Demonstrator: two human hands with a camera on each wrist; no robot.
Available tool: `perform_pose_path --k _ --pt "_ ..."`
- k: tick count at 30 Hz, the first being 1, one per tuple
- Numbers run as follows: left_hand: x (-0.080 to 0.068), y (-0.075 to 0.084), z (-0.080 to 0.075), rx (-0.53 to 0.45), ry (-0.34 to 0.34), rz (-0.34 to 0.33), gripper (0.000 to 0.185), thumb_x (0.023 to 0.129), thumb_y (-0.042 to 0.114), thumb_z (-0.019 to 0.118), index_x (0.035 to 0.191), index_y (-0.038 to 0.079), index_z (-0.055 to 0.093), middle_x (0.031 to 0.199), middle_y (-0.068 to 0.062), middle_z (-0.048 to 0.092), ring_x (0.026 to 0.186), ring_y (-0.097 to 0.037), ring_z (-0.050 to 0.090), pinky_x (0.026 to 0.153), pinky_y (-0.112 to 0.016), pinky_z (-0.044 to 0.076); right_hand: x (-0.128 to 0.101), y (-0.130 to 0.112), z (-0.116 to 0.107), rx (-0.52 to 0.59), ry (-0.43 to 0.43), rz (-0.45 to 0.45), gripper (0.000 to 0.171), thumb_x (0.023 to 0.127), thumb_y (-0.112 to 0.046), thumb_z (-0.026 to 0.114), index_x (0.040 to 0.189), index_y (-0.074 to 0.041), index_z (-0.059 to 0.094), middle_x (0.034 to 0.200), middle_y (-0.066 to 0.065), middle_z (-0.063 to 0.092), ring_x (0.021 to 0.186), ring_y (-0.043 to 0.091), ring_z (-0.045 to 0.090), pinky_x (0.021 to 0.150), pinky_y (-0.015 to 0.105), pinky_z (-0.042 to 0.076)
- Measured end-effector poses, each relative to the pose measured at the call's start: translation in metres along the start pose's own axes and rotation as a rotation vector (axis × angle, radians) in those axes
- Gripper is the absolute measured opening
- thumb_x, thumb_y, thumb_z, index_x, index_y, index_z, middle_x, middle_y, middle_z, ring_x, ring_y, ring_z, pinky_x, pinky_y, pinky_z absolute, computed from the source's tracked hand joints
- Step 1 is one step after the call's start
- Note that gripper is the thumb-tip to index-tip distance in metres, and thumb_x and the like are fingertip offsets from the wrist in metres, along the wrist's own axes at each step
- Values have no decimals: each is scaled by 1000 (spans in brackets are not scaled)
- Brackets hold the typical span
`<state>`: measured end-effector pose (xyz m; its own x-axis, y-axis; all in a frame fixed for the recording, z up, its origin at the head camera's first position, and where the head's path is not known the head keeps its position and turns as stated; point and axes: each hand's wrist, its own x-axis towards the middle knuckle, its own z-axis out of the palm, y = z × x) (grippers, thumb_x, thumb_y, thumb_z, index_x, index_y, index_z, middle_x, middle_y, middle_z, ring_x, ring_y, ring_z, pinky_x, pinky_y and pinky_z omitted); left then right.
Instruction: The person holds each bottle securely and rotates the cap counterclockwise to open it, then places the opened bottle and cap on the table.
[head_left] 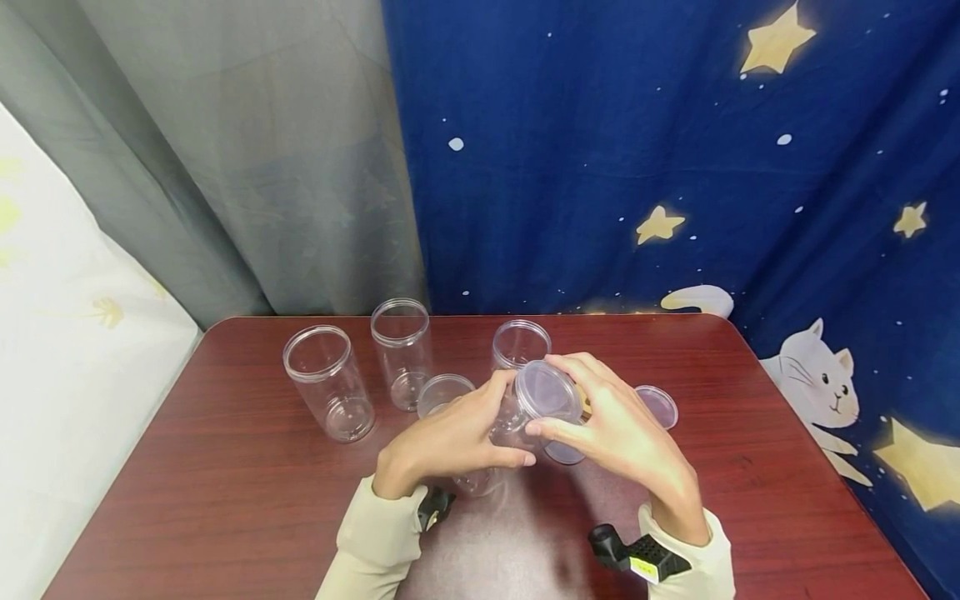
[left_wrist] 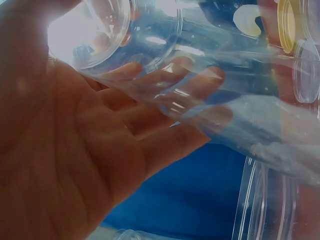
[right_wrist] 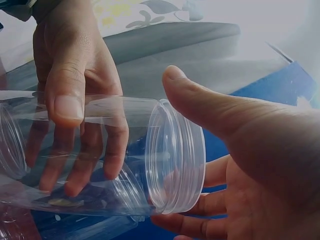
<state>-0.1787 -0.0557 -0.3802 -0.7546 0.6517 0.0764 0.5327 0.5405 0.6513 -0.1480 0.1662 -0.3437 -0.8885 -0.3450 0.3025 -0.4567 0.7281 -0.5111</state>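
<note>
Between the two hands, above the near middle of the dark red table point(head_left: 225, 467), a clear plastic jar point(head_left: 517, 421) is held tilted on its side, its mouth end turned toward the right hand. The left hand point(head_left: 450, 442) wraps around the jar's body, thumb on top and fingers curled underneath, as the right wrist view shows through the clear wall point(right_wrist: 75, 145). The right hand point(head_left: 622, 433) cups the mouth end, where a clear lid point(head_left: 550, 392) sits on the jar's rim; its thumb lies across the top of the lid and its fingers curl beneath it point(right_wrist: 200, 200). Whether the lid is fully seated cannot be told.

Beyond the left hand stand three open clear jars upright: a wide one farthest to the left point(head_left: 327, 382), a narrower one point(head_left: 402, 350) beside it, and a short one point(head_left: 442, 393) just behind the left knuckles. Another open jar point(head_left: 520, 343) stands just beyond the held jar. Just past the right hand's knuckles a loose clear lid point(head_left: 657, 406) lies flat on the table. Behind the table hang a grey curtain point(head_left: 262, 167) and a blue cloth with stars and a cat point(head_left: 675, 167).
</note>
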Motion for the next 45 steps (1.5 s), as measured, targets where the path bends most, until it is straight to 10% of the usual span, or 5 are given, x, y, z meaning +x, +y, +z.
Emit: perform_pose_path --k 45 --pt "0 -12 -1 -54 2 38 87 78 45 81 145 20 32 130 2 58 113 -15 61 98 -36 48 0 11 -4 146 -99 -107 78 77 -28 86 145 -18 49 143 0 50 125 17 52 95 41 51"
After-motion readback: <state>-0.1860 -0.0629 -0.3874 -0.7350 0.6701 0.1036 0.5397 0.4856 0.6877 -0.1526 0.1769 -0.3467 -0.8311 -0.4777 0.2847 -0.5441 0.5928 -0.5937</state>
